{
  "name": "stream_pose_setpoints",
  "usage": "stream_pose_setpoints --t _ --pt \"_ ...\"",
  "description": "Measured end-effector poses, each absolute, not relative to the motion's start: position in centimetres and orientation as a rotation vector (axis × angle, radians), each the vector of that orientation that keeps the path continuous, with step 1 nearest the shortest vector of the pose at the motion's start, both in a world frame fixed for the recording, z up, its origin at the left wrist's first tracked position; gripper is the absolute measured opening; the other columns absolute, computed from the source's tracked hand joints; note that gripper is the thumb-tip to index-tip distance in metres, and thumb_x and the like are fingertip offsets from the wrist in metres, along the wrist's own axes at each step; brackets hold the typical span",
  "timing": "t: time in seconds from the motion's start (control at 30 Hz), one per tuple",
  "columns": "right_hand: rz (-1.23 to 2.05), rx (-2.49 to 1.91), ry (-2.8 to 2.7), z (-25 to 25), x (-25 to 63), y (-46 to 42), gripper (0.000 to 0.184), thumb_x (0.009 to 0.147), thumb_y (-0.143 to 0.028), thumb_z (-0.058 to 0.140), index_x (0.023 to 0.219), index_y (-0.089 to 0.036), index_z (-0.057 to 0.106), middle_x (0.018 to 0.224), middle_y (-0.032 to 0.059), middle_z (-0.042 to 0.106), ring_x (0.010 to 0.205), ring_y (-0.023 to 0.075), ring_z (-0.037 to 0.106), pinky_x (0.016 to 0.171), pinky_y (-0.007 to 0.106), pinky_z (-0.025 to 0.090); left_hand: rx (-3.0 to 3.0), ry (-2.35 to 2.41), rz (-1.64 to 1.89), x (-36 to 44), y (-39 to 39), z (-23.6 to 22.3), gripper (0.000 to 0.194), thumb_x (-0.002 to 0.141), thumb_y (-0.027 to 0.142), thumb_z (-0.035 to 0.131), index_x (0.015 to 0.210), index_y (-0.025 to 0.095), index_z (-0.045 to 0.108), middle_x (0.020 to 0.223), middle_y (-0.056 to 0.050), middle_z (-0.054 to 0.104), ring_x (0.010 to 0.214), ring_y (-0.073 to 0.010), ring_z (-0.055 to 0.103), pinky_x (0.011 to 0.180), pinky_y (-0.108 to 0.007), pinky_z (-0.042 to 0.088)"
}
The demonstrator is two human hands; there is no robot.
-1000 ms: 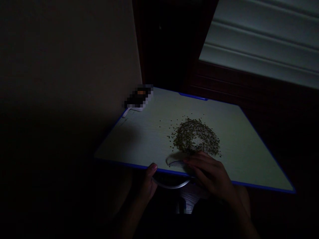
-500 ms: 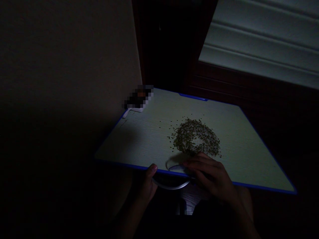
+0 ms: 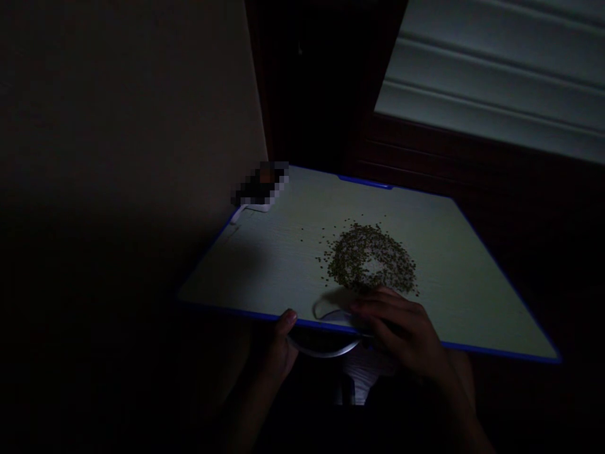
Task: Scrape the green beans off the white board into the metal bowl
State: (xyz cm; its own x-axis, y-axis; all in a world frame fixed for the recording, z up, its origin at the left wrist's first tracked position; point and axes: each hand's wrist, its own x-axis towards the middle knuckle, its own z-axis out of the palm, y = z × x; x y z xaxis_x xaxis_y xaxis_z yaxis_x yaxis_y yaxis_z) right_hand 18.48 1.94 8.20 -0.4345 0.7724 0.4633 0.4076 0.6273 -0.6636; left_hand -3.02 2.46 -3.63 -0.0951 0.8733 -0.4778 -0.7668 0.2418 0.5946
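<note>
A ring-shaped heap of small green-brown seeds (image 3: 371,258) lies on a pale table with a blue edge (image 3: 283,252). My right hand (image 3: 401,328) rests at the table's near edge just below the heap, fingers stretched leftwards and slightly curved, with nothing visible in them. My left hand (image 3: 280,343) sits under the near edge, its thumb on the rim of a pale round bowl (image 3: 326,350) that it holds below the table. A light curved patch shows on the table by my right fingertips. The room is very dark.
A blurred small object (image 3: 261,184) sits at the table's far left corner by the wall. A dark wooden cabinet and a pale ribbed surface (image 3: 496,75) stand behind the table. Loose seeds lie scattered left of the heap.
Hardly anything differs. My right hand's fingers shifted slightly along the near edge, and the view moved a little. The bowl and my left hand stay in place.
</note>
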Motion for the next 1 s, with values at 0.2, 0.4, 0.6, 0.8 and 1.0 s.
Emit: stream_pose_setpoints --t 0.2,0.4,0.6,0.8,1.0 --pt "0.599 -0.901 -2.099 8.0 18.5 2.1 0.029 0.096 -0.011 0.055 0.119 -0.025 0.066 0.106 0.0041 0.074 0.096 0.0187 0.064 0.083 0.037 0.052 0.133 0.908 1.366 -2.7 2.6 -2.8 0.042 0.056 0.041 0.086 0.084 0.015 0.071 0.098 -0.011 0.077 0.125 -0.0392 0.056 0.108 -0.052 0.042" --pt "0.614 -0.903 -2.097 8.1 18.3 2.2 0.027 0.097 -0.015 0.053 0.117 -0.027 0.067 0.101 0.0036 0.074 0.096 0.0203 0.065 0.084 0.039 0.053 0.136 0.858 1.350 -2.7 2.6 -2.2 0.048 0.064 0.036 0.083 0.103 0.012 0.069 0.105 -0.011 0.076 0.128 -0.0365 0.054 0.109 -0.051 0.042" --pt "0.553 -1.069 -1.900 7.6 18.5 2.3 0.027 0.095 -0.017 0.058 0.118 -0.029 0.068 0.111 0.0025 0.074 0.100 0.0193 0.066 0.086 0.037 0.052 0.110 0.863 1.412 -2.8 2.5 -2.2 0.060 0.069 0.030 0.080 0.125 0.018 0.062 0.113 -0.011 0.074 0.124 -0.0363 0.058 0.109 -0.053 0.042" --pt "0.560 -1.306 -1.465 6.7 19.3 2.4 0.018 0.094 -0.031 0.062 0.109 -0.028 0.071 0.107 0.0030 0.073 0.100 0.0207 0.067 0.088 0.036 0.052 0.161 0.883 1.455 -2.9 2.5 -2.1 0.065 0.072 0.026 0.079 0.133 0.022 0.058 0.127 -0.008 0.069 0.131 -0.0320 0.053 0.112 -0.048 0.039" --pt "0.381 -1.450 -1.324 7.1 22.5 3.0 0.025 0.095 -0.034 0.056 0.115 -0.024 0.066 0.104 0.0056 0.068 0.092 0.0211 0.064 0.080 0.035 0.052 0.133 0.855 1.451 -2.8 2.6 -2.1 0.067 0.074 0.025 0.075 0.138 0.023 0.054 0.126 -0.008 0.070 0.131 -0.0324 0.053 0.112 -0.049 0.040"
